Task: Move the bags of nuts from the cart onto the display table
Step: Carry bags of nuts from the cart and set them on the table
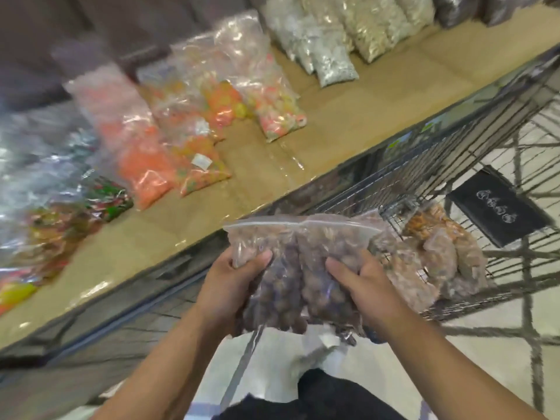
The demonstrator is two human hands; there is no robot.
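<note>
I hold clear zip bags of brown nuts [298, 262] in front of me, between the cart and the table. My left hand [233, 286] grips the left side and my right hand [366, 286] grips the right side. How many bags are in the bundle I cannot tell; it looks like two pressed together. More bags of nuts [439, 256] lie in the wire cart [472, 153] at the right. The display table [348, 122], topped with brown cardboard, runs diagonally across the view just beyond the bags.
On the table lie bags of orange and mixed-colour sweets [181, 122], wrapped candies [45, 213] at the left and pale bags of seeds [348, 34] at the back right. A black board [500, 207] leans in the cart. The picture is motion-blurred.
</note>
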